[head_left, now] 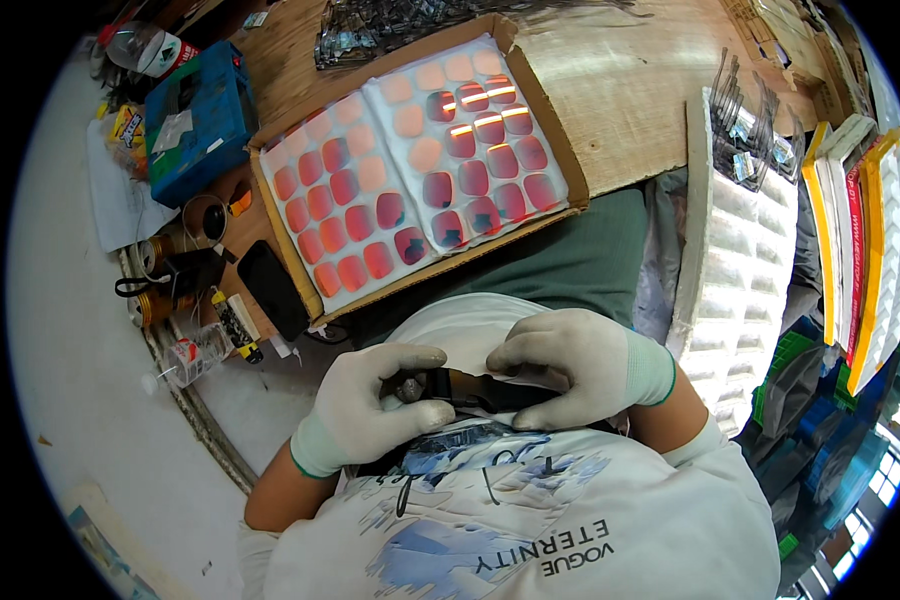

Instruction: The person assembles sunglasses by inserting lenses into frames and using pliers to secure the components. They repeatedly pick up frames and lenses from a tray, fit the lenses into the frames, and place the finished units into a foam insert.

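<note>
1. Head view, looking down at a seated person's lap and a wooden workbench [620, 90]; at the far left of the bench sit a blue box [202, 120] and a black phone [273, 288]
2. Left of centre, a shallow cardboard tray [545, 110] holds white sheets with rows of small tinted lenses [410, 180], orange-pink to dark red. Most pockets look filled, so by my judgement the bulk of the lenses remain to be handled
3. Low in the middle, the left hand [365, 410], in a white glove, is closed around the left end of a dark eyeglass frame [470, 388], thumb pressed on top
4. The frame is black, narrow and held level just above the person's white printed shirt, close to the body. Whether a lens sits in it cannot be told
5. The right hand [580, 365], also gloved, is clamped over the frame's right part, fingers curled down; the two hands are close together
6. At the right, white foam trays [735, 260] carry some clear-lensed glasses [750, 125], which suggests some pieces are finished
</note>
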A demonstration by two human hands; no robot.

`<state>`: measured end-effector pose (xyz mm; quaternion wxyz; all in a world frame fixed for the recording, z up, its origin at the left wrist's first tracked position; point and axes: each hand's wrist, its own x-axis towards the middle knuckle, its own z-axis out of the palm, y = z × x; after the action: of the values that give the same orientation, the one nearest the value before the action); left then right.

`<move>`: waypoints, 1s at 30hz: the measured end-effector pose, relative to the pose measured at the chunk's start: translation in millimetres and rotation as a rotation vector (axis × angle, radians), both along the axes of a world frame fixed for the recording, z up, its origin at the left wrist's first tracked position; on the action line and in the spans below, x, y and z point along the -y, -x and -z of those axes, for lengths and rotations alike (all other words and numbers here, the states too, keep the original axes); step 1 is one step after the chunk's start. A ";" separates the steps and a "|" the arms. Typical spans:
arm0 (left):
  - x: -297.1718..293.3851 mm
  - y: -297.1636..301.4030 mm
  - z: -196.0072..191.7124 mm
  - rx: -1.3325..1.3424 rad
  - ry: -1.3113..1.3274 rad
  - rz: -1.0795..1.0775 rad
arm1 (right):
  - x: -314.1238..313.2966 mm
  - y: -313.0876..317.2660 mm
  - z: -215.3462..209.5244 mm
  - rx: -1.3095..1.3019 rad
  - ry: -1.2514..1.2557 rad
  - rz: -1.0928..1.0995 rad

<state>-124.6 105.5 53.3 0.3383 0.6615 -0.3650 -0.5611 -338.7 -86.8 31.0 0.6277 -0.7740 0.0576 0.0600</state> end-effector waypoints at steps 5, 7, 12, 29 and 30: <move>3.4 1.9 -0.5 0.006 -0.028 0.013 | -0.1 0.8 -0.7 -0.008 0.007 0.006; 4.5 2.1 0.1 0.019 -0.025 0.021 | -1.4 0.6 -1.3 -0.015 0.015 0.017; 3.8 0.3 0.4 -0.005 -0.076 0.026 | -6.4 -3.7 -4.0 -0.068 0.036 0.046; -11.0 -0.9 14.6 -0.155 0.241 0.091 | -25.6 -13.0 -3.0 0.143 0.228 0.096; -10.2 -1.2 13.4 -0.151 0.243 0.096 | -26.3 -12.9 -1.9 0.156 0.244 0.097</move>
<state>-123.5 115.6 39.9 0.4153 0.5533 -0.4348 -0.5764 -325.8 -60.5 32.8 0.5338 -0.8431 0.0526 -0.0382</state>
